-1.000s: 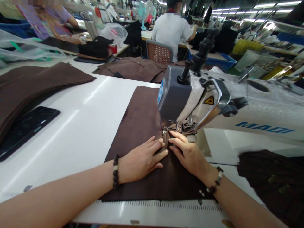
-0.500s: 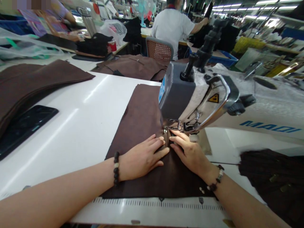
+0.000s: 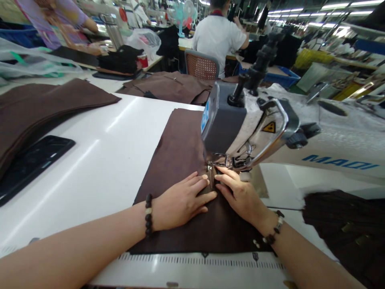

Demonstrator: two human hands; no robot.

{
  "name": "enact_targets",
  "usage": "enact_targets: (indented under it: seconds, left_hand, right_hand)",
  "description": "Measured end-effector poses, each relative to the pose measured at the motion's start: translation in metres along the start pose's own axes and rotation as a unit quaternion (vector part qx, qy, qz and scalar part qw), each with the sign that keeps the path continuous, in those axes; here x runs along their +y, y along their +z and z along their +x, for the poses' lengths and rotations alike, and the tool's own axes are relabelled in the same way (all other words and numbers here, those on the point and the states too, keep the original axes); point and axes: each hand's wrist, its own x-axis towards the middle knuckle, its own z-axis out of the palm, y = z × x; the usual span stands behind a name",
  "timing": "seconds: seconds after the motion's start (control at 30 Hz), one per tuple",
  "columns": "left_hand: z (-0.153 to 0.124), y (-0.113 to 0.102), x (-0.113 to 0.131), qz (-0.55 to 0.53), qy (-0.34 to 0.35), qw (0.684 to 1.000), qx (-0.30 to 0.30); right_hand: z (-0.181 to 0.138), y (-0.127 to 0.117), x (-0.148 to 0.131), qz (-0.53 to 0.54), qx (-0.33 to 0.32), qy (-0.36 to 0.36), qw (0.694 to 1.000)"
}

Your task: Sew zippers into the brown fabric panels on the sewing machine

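A dark brown fabric piece (image 3: pixel 177 156) lies on the white table under the head of a sewing machine (image 3: pixel 237 120). My left hand (image 3: pixel 180 200) lies flat on the fabric, fingers stretched toward the presser foot (image 3: pixel 211 168). My right hand (image 3: pixel 240 194) rests on the fabric just right of the foot, its fingers extended and pressing the cloth down beside the needle. Both wrists wear bead bracelets.
A stack of brown fabric pieces (image 3: pixel 45 104) and a black phone (image 3: pixel 30 160) sit at the left. A ruler strip (image 3: pixel 204 261) runs along the table's front edge. Dark cloth (image 3: pixel 345 224) lies at the right. A seated person in white (image 3: pixel 218 36) works behind.
Both hands stay on the fabric at the presser foot. The fabric's near edge has crept slightly toward the machine. The view has shifted a little.
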Motion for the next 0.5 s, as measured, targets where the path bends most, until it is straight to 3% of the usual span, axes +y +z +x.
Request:
enact_targets:
  seconds: [0.5]
  left_hand:
    - [0.0016,0.0046,0.005,-0.001,-0.038,0.999,0.019]
  right_hand:
    - [-0.0005,0.0017,0.0029,-0.001,-0.002,0.004,1.0]
